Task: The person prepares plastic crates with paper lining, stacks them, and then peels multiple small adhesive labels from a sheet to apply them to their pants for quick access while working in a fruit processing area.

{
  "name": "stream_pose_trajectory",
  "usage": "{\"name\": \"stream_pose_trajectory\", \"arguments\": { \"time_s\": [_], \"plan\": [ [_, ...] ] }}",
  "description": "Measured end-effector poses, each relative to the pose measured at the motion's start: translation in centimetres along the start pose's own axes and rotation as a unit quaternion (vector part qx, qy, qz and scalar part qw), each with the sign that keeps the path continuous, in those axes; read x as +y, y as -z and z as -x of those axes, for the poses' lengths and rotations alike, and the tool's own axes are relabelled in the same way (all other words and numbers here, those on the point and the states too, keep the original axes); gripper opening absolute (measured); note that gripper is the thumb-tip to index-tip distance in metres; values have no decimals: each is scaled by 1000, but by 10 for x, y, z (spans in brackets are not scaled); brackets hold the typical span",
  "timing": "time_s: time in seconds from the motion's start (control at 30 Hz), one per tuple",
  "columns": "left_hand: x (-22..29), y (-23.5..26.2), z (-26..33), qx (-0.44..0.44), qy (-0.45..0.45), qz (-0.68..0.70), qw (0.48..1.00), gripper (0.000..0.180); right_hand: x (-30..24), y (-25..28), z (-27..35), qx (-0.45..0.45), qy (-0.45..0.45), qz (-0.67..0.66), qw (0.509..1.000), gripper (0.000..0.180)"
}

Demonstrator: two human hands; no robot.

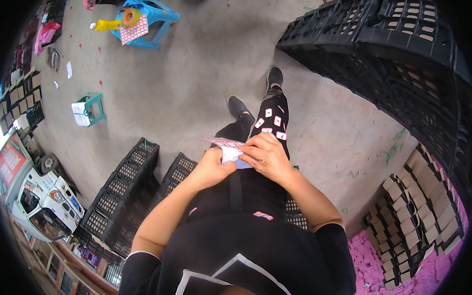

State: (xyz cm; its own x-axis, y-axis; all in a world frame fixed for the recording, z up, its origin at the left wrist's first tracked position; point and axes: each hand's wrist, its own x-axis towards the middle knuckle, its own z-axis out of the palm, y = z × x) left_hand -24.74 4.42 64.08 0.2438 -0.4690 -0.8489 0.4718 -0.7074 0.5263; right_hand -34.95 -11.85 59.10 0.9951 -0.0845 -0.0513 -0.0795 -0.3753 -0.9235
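Note:
My left hand (209, 170) grips a sheet of red-and-white stickers (229, 153) in front of my waist, its thumb over the near edge. The sheet is bent, with its white back showing and the printed side tilted away. Closed at the right part of the same sheet, my right hand (267, 155) has its fingertips pressed together there. Whether a loose sticker is between those fingers I cannot tell. Several small white stickers with red borders (277, 120) are stuck on the black trouser leg just beyond my right hand. Two more stickers (263, 216) lie near my waist.
Tall black plastic crates (348, 63) stand at the far right; more crates (125, 180) are at the left. A blue stool (160, 20) bears tape and another sticker sheet. A green stool (95, 107), a white truck (44, 203) and stacked brown cartons (413, 205) stand around the concrete floor.

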Motion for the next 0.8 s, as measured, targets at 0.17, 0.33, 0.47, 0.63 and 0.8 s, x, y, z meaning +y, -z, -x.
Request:
{"name": "stream_pose_trajectory", "arguments": {
  "time_s": [0.17, 0.33, 0.47, 0.63, 0.8],
  "plan": [
    [-13, 2, 0, 2, -36, -97, 995, 13, 2, -7, 0, -49, -21, -59, 997, 13],
    [-9, 4, 1, -5, 49, 5, 999, 18, 40, -6, 7, -50, -203, -278, 937, 5],
    [-16, 8, -12, 8, 71, 3, 997, 20, 156, 3, -4, 157, -246, -12, 956, 9],
    [-31, 3, -23, -5, 79, 1, 997, 21, 257, -15, -10, -55, -226, 340, 911, 12],
    [-35, 4, -30, -13, 108, -3, 994, 28, 270, -30, -8, -224, -494, 201, 816, 30]
  ]
}}
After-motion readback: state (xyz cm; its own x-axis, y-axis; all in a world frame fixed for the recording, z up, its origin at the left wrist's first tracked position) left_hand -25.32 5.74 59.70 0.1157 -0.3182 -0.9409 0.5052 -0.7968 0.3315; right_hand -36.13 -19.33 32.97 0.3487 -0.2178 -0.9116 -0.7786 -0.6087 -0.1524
